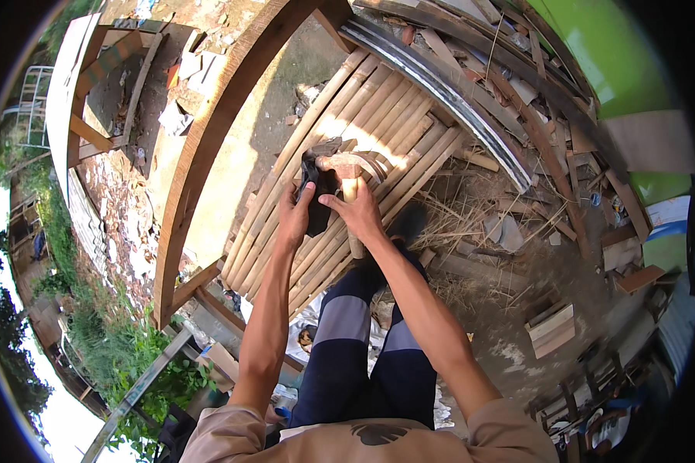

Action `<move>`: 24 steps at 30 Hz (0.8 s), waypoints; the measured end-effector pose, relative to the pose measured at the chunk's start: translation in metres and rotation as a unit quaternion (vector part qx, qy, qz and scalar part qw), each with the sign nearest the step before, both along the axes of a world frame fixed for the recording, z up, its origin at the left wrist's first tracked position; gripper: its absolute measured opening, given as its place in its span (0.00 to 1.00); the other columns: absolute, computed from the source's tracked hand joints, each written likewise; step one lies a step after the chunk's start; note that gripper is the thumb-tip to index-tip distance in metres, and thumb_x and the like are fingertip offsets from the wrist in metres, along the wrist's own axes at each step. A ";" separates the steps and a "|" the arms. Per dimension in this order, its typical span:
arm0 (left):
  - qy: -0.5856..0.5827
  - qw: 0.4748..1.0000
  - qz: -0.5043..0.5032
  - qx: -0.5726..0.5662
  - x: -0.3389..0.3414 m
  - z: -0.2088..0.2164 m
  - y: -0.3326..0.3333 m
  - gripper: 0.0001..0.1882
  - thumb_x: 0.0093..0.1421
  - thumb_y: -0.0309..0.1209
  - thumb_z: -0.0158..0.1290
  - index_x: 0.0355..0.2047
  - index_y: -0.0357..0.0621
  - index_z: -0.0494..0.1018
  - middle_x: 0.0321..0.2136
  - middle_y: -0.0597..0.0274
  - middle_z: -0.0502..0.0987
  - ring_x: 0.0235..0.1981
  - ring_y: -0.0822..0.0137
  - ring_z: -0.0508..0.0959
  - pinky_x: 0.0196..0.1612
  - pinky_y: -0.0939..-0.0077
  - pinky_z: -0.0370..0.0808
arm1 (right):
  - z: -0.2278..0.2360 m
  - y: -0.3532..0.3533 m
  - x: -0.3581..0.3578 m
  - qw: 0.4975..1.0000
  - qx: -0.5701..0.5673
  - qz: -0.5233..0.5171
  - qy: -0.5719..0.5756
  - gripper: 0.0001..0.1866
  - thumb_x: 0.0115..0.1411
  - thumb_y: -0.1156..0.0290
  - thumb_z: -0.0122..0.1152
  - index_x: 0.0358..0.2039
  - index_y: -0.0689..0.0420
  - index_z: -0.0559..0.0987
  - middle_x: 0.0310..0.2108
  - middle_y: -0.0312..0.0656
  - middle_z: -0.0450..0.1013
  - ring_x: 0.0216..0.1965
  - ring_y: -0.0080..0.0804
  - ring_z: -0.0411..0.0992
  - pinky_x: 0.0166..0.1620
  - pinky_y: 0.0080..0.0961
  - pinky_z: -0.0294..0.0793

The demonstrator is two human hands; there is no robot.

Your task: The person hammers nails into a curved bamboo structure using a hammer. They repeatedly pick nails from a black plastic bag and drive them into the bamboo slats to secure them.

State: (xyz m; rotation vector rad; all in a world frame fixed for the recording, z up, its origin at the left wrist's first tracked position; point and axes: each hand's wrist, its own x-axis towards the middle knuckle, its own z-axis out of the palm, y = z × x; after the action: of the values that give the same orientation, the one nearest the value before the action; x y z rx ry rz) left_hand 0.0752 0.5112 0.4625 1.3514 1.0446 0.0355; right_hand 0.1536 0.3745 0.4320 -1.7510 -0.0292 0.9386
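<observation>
1. Landmark: pale platform of round bamboo poles laid side by side [274,208], w/ a band of sun crossing its upper part.
2. L. hand [294,214]: over the platform's mid-portion; grasping a crumpled black plastic-looking bag [316,221], thumb on its near side. Bag contents, if any, n/a to view.
3. R. hand [357,210]: just beside the L. hand, over the same mid-portion; wrapped round the upper handle of a claw hammer w/ rusty brown metal head & pale wooden handle [349,173].
4. Hammer: above the platform, head uppermost, claw curving to the R., handle end emerging below the hand. Head overlaps bag's edge in this view; contact btwn them can't be told.
5. Bag: hangs over the platform, L. of the hammer handle; whether it touches the poles can't be told.
6. L. of platform: long brown wooden beam [201,143], bowed by the lens.
7. Upper R. of platform: long grey-white, dark-edged strip [448,92], w/ a heap of weathered scrap timber [529,139] beyond.
8. R. of platform, on the ground: dry straw-coloured splinters [449,208]; dark shoe [409,221] near the platform's edge.
9. Well R. & below platform: pale wooden block [552,333].
10. Lower L. of platform: leafy green plants [143,378].
</observation>
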 end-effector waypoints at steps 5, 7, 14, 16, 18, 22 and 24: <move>-0.070 0.993 -0.018 -0.092 0.044 0.010 0.010 0.13 0.72 0.40 0.51 0.37 0.43 0.73 0.31 0.67 0.77 0.31 0.77 0.73 0.38 0.79 0.71 | -0.026 0.019 0.019 0.988 0.048 -0.145 0.008 0.28 0.49 0.62 0.79 0.45 0.64 0.76 0.40 0.49 0.81 0.39 0.43 0.80 0.43 0.37 0.78; -0.085 0.991 -0.023 -0.098 0.054 0.021 0.012 0.12 0.72 0.40 0.51 0.36 0.45 0.73 0.30 0.69 0.77 0.32 0.77 0.73 0.40 0.79 0.71 | -0.033 0.017 0.025 0.981 0.077 -0.176 -0.016 0.22 0.52 0.68 0.74 0.43 0.64 0.75 0.35 0.47 0.80 0.35 0.40 0.79 0.41 0.35 0.77; -0.090 0.994 0.032 0.052 0.040 -0.012 0.061 0.13 0.71 0.40 0.53 0.39 0.41 0.76 0.31 0.72 0.77 0.31 0.79 0.71 0.39 0.82 0.67 | -0.013 -0.012 0.040 0.975 -0.020 -0.218 -0.043 0.18 0.55 0.67 0.70 0.42 0.61 0.75 0.35 0.40 0.75 0.36 0.32 0.74 0.44 0.31 0.74; -0.031 0.995 0.032 0.089 0.033 -0.042 0.080 0.17 0.72 0.40 0.51 0.49 0.37 0.74 0.43 0.60 0.79 0.43 0.70 0.76 0.52 0.70 0.73 | -0.029 -0.021 0.038 0.972 -0.009 -0.218 -0.089 0.17 0.56 0.67 0.70 0.42 0.60 0.75 0.35 0.39 0.75 0.36 0.32 0.74 0.44 0.31 0.74; 0.019 0.992 0.053 0.111 0.028 -0.067 0.089 0.25 0.72 0.44 0.48 0.59 0.36 0.69 0.51 0.54 0.76 0.50 0.66 0.75 0.57 0.66 0.71 | -0.035 -0.026 0.038 0.976 -0.011 -0.208 -0.069 0.17 0.56 0.66 0.69 0.42 0.60 0.75 0.35 0.39 0.75 0.36 0.32 0.74 0.44 0.31 0.74; 0.278 0.888 -0.177 0.320 0.000 -0.128 0.118 0.42 0.67 0.54 0.49 0.71 0.39 0.53 0.64 0.46 0.63 0.63 0.54 0.64 0.65 0.55 0.60 | -0.052 -0.023 0.036 0.981 -0.021 -0.189 -0.029 0.19 0.55 0.65 0.69 0.43 0.61 0.74 0.38 0.48 0.76 0.39 0.47 0.75 0.46 0.41 0.73; 0.329 0.799 -0.317 0.392 -0.002 -0.135 0.117 0.48 0.61 0.57 0.52 0.71 0.39 0.50 0.68 0.42 0.56 0.70 0.47 0.52 0.70 0.47 0.48 | -0.061 -0.027 0.036 0.981 -0.019 -0.192 0.000 0.21 0.56 0.63 0.69 0.44 0.62 0.74 0.39 0.50 0.76 0.40 0.49 0.75 0.48 0.42 0.73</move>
State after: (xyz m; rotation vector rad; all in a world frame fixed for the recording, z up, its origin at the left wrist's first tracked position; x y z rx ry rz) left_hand 0.0728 0.6279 0.3277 2.5505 1.1217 -0.6101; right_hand 0.1899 0.3475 0.3710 -1.7124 0.3181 0.6581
